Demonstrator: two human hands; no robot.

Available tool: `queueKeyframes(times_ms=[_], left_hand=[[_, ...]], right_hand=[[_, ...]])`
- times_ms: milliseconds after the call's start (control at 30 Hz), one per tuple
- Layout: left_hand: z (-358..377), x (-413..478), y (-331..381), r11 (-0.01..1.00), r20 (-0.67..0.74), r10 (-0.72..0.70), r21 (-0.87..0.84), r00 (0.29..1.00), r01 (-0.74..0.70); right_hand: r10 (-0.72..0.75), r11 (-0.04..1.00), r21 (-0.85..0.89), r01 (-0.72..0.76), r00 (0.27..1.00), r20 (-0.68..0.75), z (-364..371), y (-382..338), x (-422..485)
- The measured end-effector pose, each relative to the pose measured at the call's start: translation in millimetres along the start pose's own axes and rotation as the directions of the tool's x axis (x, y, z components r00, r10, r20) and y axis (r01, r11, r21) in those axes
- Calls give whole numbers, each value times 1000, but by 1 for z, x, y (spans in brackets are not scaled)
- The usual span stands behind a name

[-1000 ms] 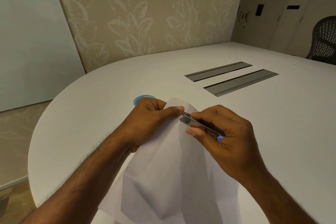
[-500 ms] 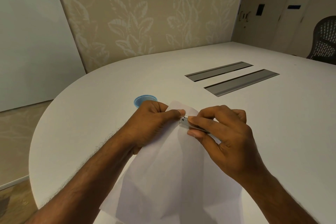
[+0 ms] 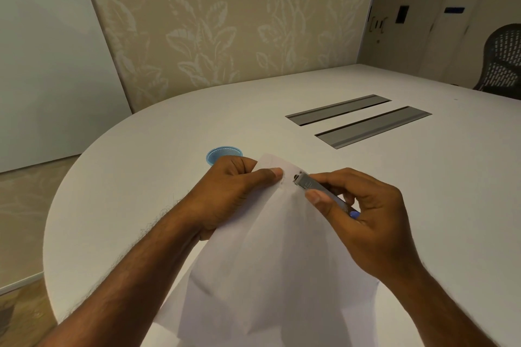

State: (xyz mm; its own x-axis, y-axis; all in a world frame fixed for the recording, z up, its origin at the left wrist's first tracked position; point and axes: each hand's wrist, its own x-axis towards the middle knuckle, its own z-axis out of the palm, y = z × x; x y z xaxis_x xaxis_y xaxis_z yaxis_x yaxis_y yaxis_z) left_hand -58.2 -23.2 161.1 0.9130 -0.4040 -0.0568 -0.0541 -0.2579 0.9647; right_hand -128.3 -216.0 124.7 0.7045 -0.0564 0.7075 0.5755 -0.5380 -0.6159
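Observation:
White sheets of paper [image 3: 270, 256] are lifted off the white table, their top corner raised. My left hand [image 3: 234, 191] pinches that corner between thumb and fingers. My right hand [image 3: 358, 214] grips a small metal stapler [image 3: 313, 187] with a blue tip at its back end. The stapler's jaw sits at the paper's top corner, just right of my left thumb. The lower part of the paper hangs toward me between my forearms.
A small blue round dish [image 3: 224, 153] lies on the round white table [image 3: 141, 177] just behind my left hand. Two grey cable slots [image 3: 372, 125] are set into the tabletop further back. A black mesh chair [image 3: 504, 59] stands at the far right.
My right hand squeezed the stapler against the paper corner, then eased back to the right; the stapler's jaw now shows again at the corner. My left hand kept its pinch.

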Motion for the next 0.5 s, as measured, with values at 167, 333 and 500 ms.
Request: queueKeyframes(times_ms=[167,333,500], left_hand=[[1,-1,2,1000,13,24,-17,1000,-24],[3,-2,1,999,20,35,-20,999,-35],[4,-2,0,998,30,68,-12,997,-68]], right_hand=[[42,999,14,-43,999,18,2,1,0],[26,1000,9,-26,999,31,3,-1,1],[46,999,27,-47,998,31,4,-2,3]])
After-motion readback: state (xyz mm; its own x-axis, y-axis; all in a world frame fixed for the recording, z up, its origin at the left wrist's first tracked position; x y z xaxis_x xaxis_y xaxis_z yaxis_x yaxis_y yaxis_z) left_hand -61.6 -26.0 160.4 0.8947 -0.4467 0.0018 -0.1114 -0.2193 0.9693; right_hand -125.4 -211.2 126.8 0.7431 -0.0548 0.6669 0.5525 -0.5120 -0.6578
